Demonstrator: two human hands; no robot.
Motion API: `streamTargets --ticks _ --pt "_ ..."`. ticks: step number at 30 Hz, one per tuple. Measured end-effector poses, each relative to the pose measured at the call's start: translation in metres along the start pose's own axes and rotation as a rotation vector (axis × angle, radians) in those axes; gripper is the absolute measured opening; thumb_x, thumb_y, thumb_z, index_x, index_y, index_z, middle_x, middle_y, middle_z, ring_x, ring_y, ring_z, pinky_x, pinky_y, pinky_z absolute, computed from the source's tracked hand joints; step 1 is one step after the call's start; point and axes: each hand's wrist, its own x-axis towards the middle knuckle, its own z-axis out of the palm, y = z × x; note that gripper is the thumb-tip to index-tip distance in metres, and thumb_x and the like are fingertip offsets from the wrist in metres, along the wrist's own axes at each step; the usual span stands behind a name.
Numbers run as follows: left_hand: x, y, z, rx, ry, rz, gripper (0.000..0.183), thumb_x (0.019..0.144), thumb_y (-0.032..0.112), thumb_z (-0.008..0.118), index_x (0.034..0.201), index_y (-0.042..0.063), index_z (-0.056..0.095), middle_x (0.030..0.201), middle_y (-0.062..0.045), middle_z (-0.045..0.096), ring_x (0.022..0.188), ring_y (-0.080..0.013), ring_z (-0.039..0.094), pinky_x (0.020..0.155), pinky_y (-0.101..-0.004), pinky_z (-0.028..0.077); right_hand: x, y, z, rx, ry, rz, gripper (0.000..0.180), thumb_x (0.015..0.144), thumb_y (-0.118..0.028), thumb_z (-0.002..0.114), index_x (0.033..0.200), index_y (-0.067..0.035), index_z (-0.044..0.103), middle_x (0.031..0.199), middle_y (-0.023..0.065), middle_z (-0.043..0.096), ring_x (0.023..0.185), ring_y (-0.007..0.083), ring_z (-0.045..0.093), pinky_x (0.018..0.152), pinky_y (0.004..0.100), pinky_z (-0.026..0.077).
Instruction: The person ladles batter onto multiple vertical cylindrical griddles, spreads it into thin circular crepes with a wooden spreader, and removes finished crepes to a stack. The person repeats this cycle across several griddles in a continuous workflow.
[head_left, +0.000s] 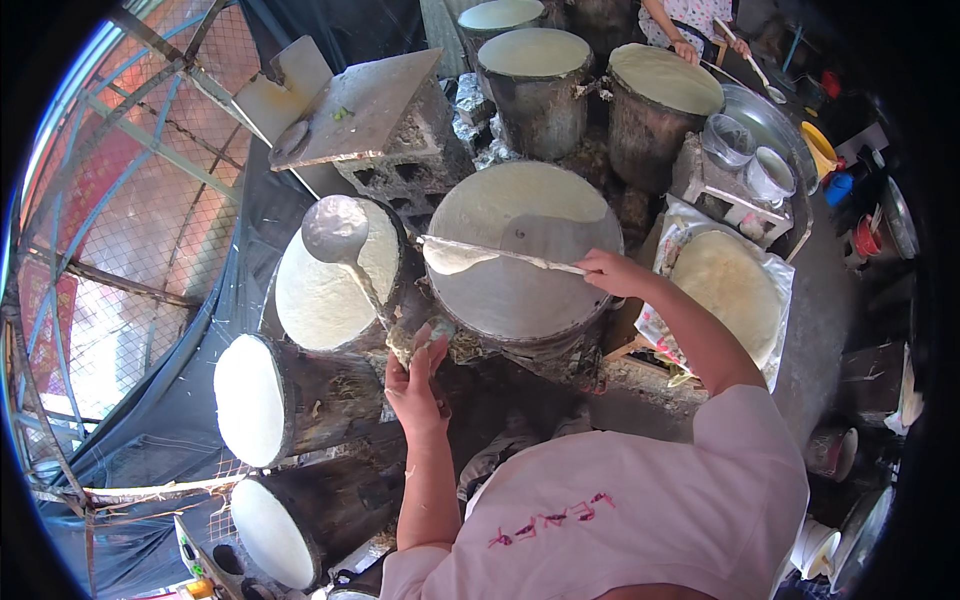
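Note:
My right hand grips the end of a long thin stick that reaches across a round griddle. Pale batter lies at the griddle's left side under the stick's far end. In my left hand is the batter-crusted handle of a metal ladle. The ladle's bowl, coated with pale batter, is over a second round top covered by a pale layer. To the right of the griddle, a round flatbread rests on a plastic sheet.
Several drum-shaped stoves with pale round tops stand around. A slab on concrete blocks is beyond the left stove. Plastic tubs sit on a block at right. At the top right, another person's hand touches a round top.

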Motion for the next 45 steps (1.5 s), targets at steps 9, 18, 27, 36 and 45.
streamTargets --ticks 9,18,27,36,45 --pt "0.002 0.000 -0.002 0.080 0.037 -0.017 0.032 0.092 0.010 0.055 0.122 -0.001 0.053 0.117 -0.014 0.064 0.101 -0.0241 0.066 0.051 -0.0175 0.047 0.068 0.000 -0.029 -0.095 -0.137 0.059 0.033 0.084 -0.013 0.053 0.116 -0.013 0.064 0.080 0.0128 0.064 0.073 0.0226 0.061 0.069 0.0333 0.047" --pt "-0.016 -0.006 0.000 0.110 0.094 -0.018 0.033 0.092 0.009 0.054 0.122 -0.004 0.052 0.116 -0.016 0.064 0.101 -0.0248 0.066 0.069 -0.0227 0.053 0.076 0.007 -0.052 0.067 -0.248 0.109 0.042 0.084 -0.009 0.051 0.126 -0.008 0.060 0.092 0.0089 0.068 0.081 0.0143 0.061 0.076 0.0302 0.047" --pt "-0.032 -0.012 -0.021 0.079 0.104 0.028 0.031 0.092 0.004 0.052 0.121 -0.008 0.049 0.114 -0.019 0.064 0.099 -0.0257 0.067 0.092 -0.0357 0.052 0.046 0.011 -0.079 0.028 -0.386 -0.007 0.042 0.083 -0.015 0.060 0.125 -0.008 0.060 0.102 0.0107 0.069 0.089 0.0158 0.063 0.081 0.0316 0.047" --pt "0.011 -0.020 -0.092 0.113 -0.068 -0.068 0.020 0.091 0.004 0.056 0.108 -0.005 0.055 0.100 -0.013 0.066 0.093 -0.0226 0.067 0.090 -0.0344 0.053 -0.084 -0.083 0.079 0.503 0.164 0.634 0.023 0.093 -0.026 0.060 0.098 -0.004 0.058 0.066 0.0013 0.055 0.052 0.0070 0.052 0.042 0.0233 0.039" --pt "0.041 -0.002 -0.160 0.127 -0.231 -0.075 0.020 0.091 0.002 0.056 0.109 -0.005 0.054 0.101 -0.013 0.066 0.091 -0.0207 0.067 0.087 -0.0331 0.053 0.030 -0.224 0.283 1.525 0.422 0.657 0.036 0.099 -0.037 0.042 0.088 -0.004 0.049 0.058 0.0013 0.043 0.039 0.0120 0.042 0.037 0.0285 0.035"
